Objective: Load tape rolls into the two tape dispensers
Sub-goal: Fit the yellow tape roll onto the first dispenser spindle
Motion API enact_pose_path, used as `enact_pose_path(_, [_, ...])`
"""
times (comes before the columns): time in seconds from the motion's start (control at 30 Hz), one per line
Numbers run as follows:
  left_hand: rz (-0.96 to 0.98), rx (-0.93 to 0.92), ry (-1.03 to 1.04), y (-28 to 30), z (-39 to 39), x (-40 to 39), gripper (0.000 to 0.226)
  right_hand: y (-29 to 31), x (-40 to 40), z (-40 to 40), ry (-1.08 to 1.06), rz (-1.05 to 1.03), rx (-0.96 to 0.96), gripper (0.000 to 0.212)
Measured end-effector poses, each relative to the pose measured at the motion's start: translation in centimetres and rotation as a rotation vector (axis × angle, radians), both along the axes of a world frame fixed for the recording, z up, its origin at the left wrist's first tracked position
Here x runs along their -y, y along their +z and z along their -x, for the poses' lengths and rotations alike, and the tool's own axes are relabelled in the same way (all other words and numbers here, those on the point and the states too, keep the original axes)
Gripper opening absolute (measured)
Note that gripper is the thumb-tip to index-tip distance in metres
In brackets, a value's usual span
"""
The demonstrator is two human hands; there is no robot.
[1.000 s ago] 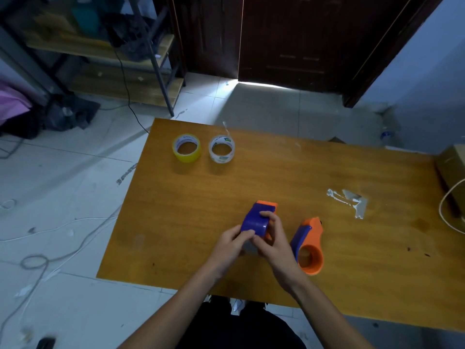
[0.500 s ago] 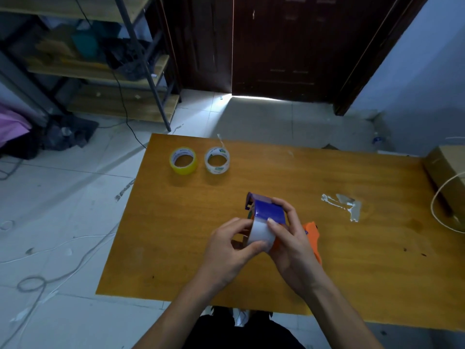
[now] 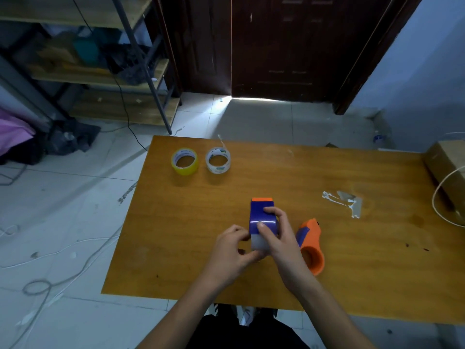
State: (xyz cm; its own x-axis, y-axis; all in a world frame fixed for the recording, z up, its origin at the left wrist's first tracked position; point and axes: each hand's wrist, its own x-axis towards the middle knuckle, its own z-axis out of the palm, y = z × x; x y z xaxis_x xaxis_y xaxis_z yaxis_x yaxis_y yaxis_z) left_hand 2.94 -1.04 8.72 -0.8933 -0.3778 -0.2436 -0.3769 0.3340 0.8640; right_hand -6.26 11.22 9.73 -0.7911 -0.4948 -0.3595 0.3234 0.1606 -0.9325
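Both hands grip the blue-and-orange plastic tape dispenser (image 3: 263, 217) above the wooden tabletop (image 3: 176, 222): left hand (image 3: 232, 253) fingers pinch its pale roll, right hand (image 3: 279, 238) fingers wrap its body. Second orange dispenser (image 3: 312, 245) lies just right.

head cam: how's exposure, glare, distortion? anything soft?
Head view: dim and blue-tinted overall; the one bright patch is daylight under the door, spilling on the floor tiles. Soft sheen on the table, no hard glare. Wide-angle bowing bends the shelf frame and table edges. Both hands and the blue dispenser are reasonably sharp; labels on the tape rolls are unreadable.
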Motion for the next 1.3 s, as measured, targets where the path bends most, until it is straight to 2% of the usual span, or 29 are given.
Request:
enact_pose_path(0.07, [0.097, 0.211, -0.064, -1.6, -0.4, 0.4, 0.048, -3.2, 0.1, -0.5, 0.097, -0.309, -0.29, 0.034])
enact_pose_path(0.13, [0.082, 0.322, -0.102, -2.7, -1.1, 0.7, 0.049, -6.2, 0.2, -1.2, 0.266, -0.629, -0.492, 0.044])
enact_pose_path(0.2, [0.071, 0.373, -0.102, -3.6, -1.8, 1.1, 0.042, -7.9, 0.2, -1.7, 0.405, -0.904, -0.607, 0.05])
enact_pose_path(0.3, [0.036, 0.434, -0.073, -4.3, -2.3, 2.1, 0.031, -8.7, 0.6, -2.0, 0.525, -1.05, -0.633, 0.056])
enact_pose_path(0.5, [-0.006, 0.437, -0.101, -4.7, -2.2, 4.1, 0.027, -7.5, 2.1, -1.0, 0.616, -1.042, -0.494, 0.075])
enact_pose_path(0.6, [-0.001, 0.334, 0.036, -4.6, -1.4, 6.6, 0.032, -5.0, 1.5, -0.5, 0.606, -1.108, -0.578, 0.074])
enact_pose_path(0.67, [0.124, 0.206, 0.168, -5.0, 0.0, 9.6, 0.033, -3.8, 0.9, 0.2, 0.54, -1.098, -0.691, 0.061])
enact_pose_path(0.73, [0.316, 0.167, 0.24, -5.5, 2.4, 13.6, 0.038, -3.2, 0.6, 1.1, 0.436, -0.989, -0.739, 0.049])
enact_pose_path(0.87, [0.656, 0.294, 0.207, -5.9, 7.8, 21.9, 0.058, -3.4, 0.6, 2.0, 0.401, -0.845, -0.716, 0.038])
enact_pose_path(0.97, [0.837, 0.382, 0.127, -6.6, 10.3, 25.3, 0.055, -4.2, 1.0, 1.4, 0.424, -0.801, -0.685, 0.035])
enact_pose_path(1.07, [0.938, 0.478, 0.025, -7.8, 11.5, 26.1, 0.05, -5.6, 1.0, 0.3, 0.46, -0.78, -0.711, 0.034])
enact_pose_path(1.2, [1.006, 0.503, -0.033, -8.5, 11.4, 25.6, 0.02, -7.2, 0.6, -0.6, 0.458, -0.774, -0.73, 0.039])
enact_pose_path(1.3, [0.995, 0.466, -0.001, -8.2, 10.6, 25.2, 0.021, -7.7, 0.5, -0.9, 0.422, -0.788, -0.729, 0.045])
